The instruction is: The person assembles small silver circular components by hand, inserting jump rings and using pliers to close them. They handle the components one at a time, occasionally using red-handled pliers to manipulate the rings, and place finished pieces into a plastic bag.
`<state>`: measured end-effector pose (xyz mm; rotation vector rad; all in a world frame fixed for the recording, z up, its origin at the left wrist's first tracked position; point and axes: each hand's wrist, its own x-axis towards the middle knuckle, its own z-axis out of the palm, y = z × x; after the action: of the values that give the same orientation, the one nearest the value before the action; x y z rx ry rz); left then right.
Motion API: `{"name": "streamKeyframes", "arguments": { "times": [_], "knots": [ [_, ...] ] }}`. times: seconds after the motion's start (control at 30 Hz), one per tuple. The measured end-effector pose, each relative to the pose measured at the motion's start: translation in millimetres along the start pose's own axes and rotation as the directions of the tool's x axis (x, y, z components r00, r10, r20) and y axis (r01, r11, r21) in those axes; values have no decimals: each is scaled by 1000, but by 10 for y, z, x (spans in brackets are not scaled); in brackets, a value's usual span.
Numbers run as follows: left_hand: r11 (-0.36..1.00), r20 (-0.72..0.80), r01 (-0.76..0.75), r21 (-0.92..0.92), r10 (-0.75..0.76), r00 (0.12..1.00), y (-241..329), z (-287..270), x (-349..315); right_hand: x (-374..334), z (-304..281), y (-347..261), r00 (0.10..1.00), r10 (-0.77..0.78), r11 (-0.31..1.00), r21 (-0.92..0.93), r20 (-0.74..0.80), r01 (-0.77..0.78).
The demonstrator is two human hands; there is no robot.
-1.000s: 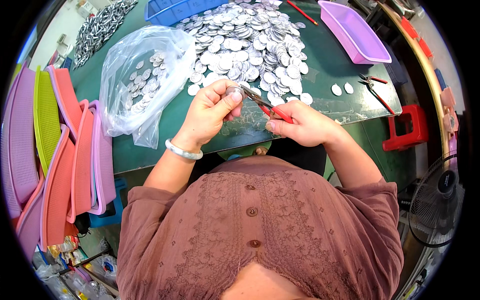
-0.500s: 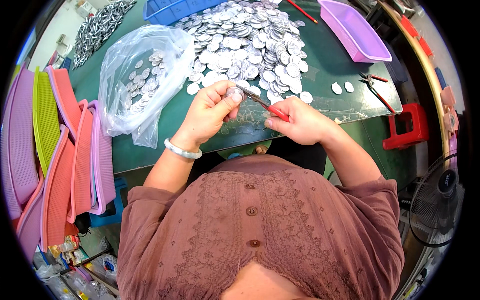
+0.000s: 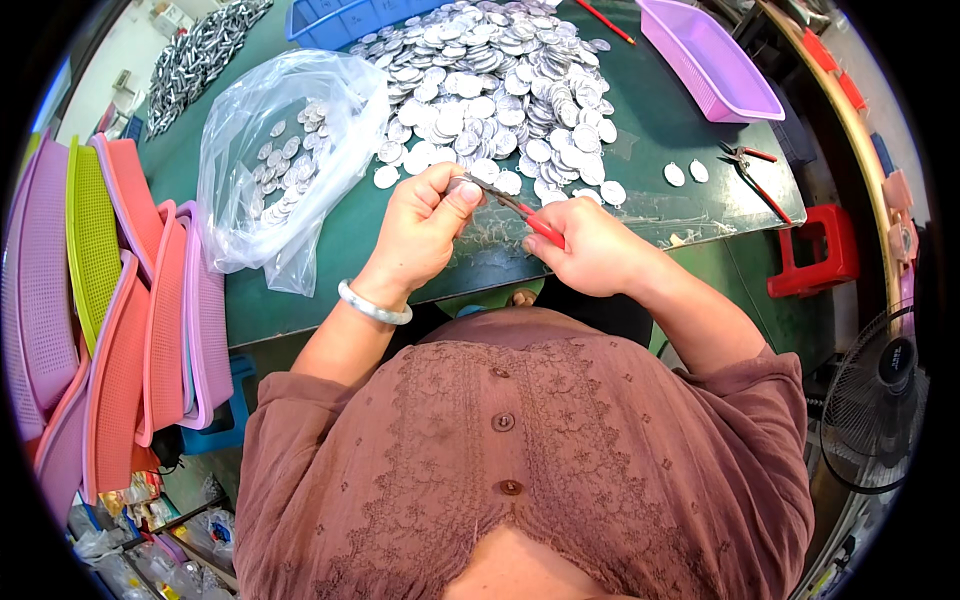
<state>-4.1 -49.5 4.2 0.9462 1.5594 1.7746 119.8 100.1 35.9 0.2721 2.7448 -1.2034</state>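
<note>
In the head view, on the near side of the heap of silvery medallions (image 3: 500,95), the left hand (image 3: 420,230) pinches a medallion (image 3: 457,184), mostly hidden; the right hand (image 3: 595,245) is closed round red-handled pliers (image 3: 519,207), nose at the medallion. The step seems to be working its edge; the next squeeze calls for a steady pinch. Versus half a second ago, the right hand sits nearer the left, and less medallion shows.

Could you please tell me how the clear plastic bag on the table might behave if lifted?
The clear plastic bag is probably floppy, given its creased, see-through film. The silvery discs inside would likely slide together and make it sag.
</note>
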Motion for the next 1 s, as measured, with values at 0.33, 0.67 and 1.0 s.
{"name": "streamKeyframes", "arguments": {
  "times": [0.33, 0.67, 1.0],
  "knots": [
    [992, -128, 125, 20, -121, 984, 32, 34, -6, 73, 57, -21, 997, -46, 972, -235, -60, 31],
    [993, -102, 70, -95, -80, 992, 156, -33, 34, 218, -35, 52, 944, -87, 978, -207, -318, 21],
    [985, 27, -35, -168, 40, 999, 81, -142, -26, 62, -144, 75, 985, -167, 982, 78, -38, 170]
  ]
}}
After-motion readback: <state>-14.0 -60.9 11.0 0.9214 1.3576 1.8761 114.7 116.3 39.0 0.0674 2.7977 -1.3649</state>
